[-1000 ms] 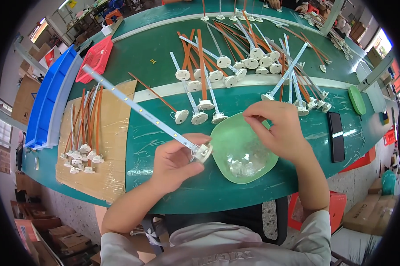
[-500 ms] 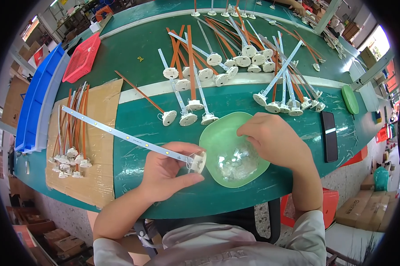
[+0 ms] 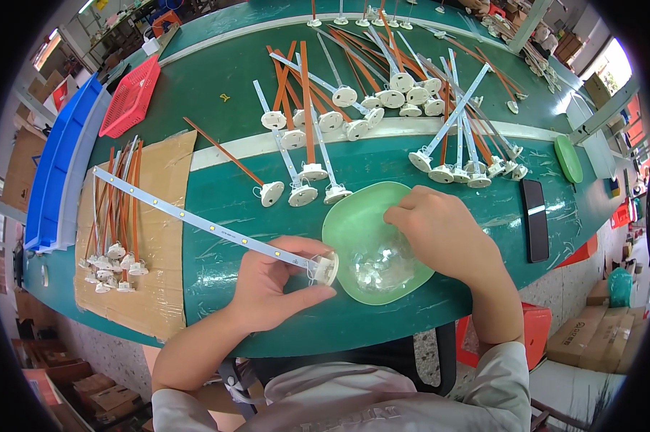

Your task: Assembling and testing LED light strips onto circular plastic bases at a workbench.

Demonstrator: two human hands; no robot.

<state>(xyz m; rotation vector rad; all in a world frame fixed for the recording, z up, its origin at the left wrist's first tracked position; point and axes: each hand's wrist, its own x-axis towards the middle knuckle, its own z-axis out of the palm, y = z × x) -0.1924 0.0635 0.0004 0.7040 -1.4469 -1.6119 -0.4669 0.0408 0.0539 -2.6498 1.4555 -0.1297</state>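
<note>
My left hand point(image 3: 267, 289) grips an LED strip point(image 3: 208, 225) by the round white base at its end, between thumb and fingers. The strip slants up to the left, its row of yellow chips facing up, and thin white wires curl at the base. Just right of it stands a light-green bowl point(image 3: 354, 210) with small clear, shiny pieces point(image 3: 380, 269) in the bottom. Over the bowl's right side, my right hand point(image 3: 446, 229) has thumb and fingers pinched together. Whatever lies between those fingertips is too small or hidden to make out.
Bundled strips with white bases point(image 3: 116, 261) lie on a cardboard sheet point(image 3: 159, 288) at left. Many more white-based strips point(image 3: 391, 99) spread across the green table's far side. A phone point(image 3: 534, 219) lies at right; a blue bin point(image 3: 64, 162) and red basket point(image 3: 129, 97) stand left.
My left hand has shifted slightly right with the LED strip, bringing its base close to the bowl's rim. The right hand stays pinched over the bowl with only a small movement.
</note>
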